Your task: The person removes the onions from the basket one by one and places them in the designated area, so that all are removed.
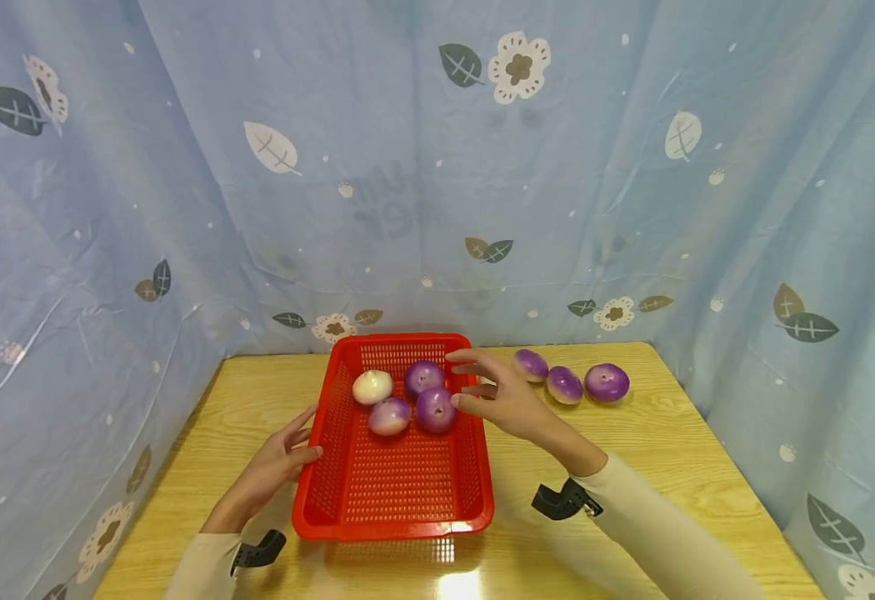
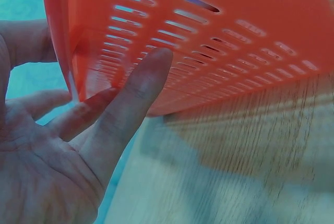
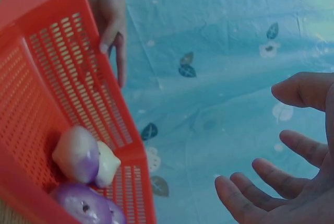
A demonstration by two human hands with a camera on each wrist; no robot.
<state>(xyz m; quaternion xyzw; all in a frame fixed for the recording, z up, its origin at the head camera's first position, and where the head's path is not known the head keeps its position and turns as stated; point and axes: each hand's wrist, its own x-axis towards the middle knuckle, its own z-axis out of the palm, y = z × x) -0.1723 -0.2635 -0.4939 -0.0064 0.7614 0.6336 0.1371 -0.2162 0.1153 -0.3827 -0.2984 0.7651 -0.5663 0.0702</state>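
Observation:
A red plastic basket (image 1: 400, 492) with slotted walls stands in the middle of the table. Inside its far half lie several round onions: a white one (image 1: 372, 387), a pale purple one (image 1: 389, 417), and two deeper purple ones, one at the back (image 1: 424, 378) and one nearer (image 1: 435, 410). My left hand (image 1: 276, 467) holds the basket's left side, its thumb over the rim and fingers along the slotted outer wall in the left wrist view. Above the right rim, my right hand (image 1: 505, 400) hovers beside the nearer purple onion, its fingers spread around nothing.
Three more purple onions, on the left (image 1: 531, 365), in the middle (image 1: 564, 385) and on the right (image 1: 607, 382), lie on the wooden table (image 1: 617, 450) to the right of the basket. A blue patterned curtain (image 1: 377, 208) surrounds the table's back and sides.

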